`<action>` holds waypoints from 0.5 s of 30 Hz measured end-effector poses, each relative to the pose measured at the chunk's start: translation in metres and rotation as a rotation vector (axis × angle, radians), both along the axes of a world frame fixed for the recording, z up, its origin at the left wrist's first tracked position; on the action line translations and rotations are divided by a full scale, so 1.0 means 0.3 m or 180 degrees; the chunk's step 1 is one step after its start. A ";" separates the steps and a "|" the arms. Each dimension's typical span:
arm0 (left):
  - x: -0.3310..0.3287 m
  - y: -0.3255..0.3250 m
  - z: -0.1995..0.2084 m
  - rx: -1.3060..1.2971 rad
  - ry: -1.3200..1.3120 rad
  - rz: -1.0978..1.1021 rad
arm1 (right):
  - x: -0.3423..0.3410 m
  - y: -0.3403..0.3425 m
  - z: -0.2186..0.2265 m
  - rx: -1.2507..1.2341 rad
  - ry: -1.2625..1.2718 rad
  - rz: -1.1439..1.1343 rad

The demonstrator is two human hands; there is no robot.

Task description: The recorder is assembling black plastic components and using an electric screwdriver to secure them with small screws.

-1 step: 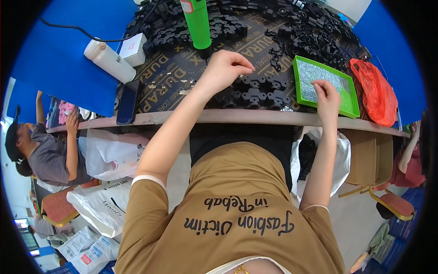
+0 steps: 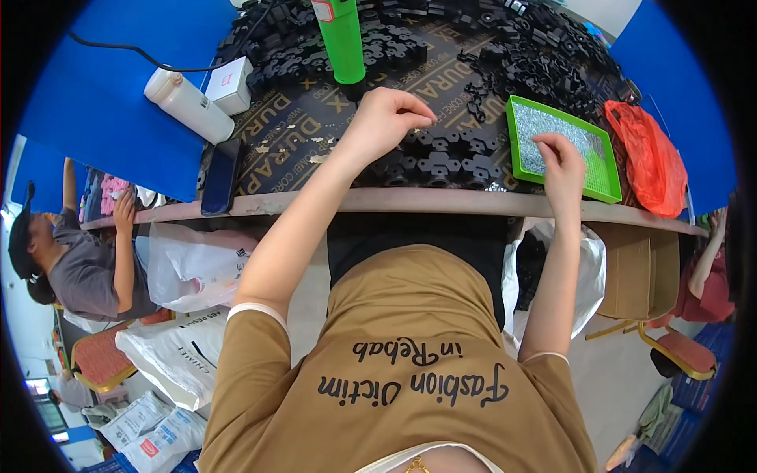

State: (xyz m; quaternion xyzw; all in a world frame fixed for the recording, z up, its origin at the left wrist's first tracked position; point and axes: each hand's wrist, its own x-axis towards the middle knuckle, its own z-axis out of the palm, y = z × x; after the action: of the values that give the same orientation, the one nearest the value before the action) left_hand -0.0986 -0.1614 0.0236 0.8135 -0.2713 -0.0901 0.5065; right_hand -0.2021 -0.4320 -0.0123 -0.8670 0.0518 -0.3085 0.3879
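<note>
My left hand [image 2: 384, 122] is over the table, thumb and fingers brought together in a pinch; anything between them is too small to make out. Just below its fingertips stand black plastic parts [image 2: 438, 166], lined up in rows along the table's near edge. My right hand [image 2: 564, 169], also pinched, is over the left part of a green tray [image 2: 609, 191]. Small silvery metal pieces [image 2: 544, 126] fill much of that tray. Whatever the right fingers hold, I cannot see it. A green cylindrical tool [image 2: 341, 47] with a dark lower end stands upright just beyond my left hand.
Heaps of black plastic parts [image 2: 544, 63] cover the table's far side. A red plastic bag [image 2: 650, 162] lies right of the tray. At left are a white bottle [image 2: 189, 106], a white box [image 2: 230, 85] and a phone [image 2: 221, 177]. A person [image 2: 87, 252] sits beyond the left partition.
My right hand has shifted slightly left over the tray. The left hand has moved a few pixels left, its pinch unchanged.
</note>
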 end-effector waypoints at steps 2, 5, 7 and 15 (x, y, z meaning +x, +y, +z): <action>-0.005 0.013 -0.006 0.0028 -0.0260 0.0062 | 0.024 0.062 0.019 0.0409 -0.0100 0.0425; 0.010 0.021 -0.028 0.0081 -0.0390 0.0062 | 0.065 0.166 0.036 0.0777 -0.0012 0.0760; 0.003 0.019 -0.032 0.0127 -0.0507 0.0074 | 0.083 0.215 0.044 0.0726 0.0077 0.0901; -0.010 0.009 -0.049 0.0321 -0.0688 0.0074 | 0.120 0.275 0.047 0.0351 0.0226 0.0976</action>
State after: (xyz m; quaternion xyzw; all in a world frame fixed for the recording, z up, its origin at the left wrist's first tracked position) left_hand -0.1015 -0.1589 0.0089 0.8460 -0.3099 -0.0095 0.4338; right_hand -0.1661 -0.3494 0.0017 -0.8525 -0.0506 -0.2116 0.4753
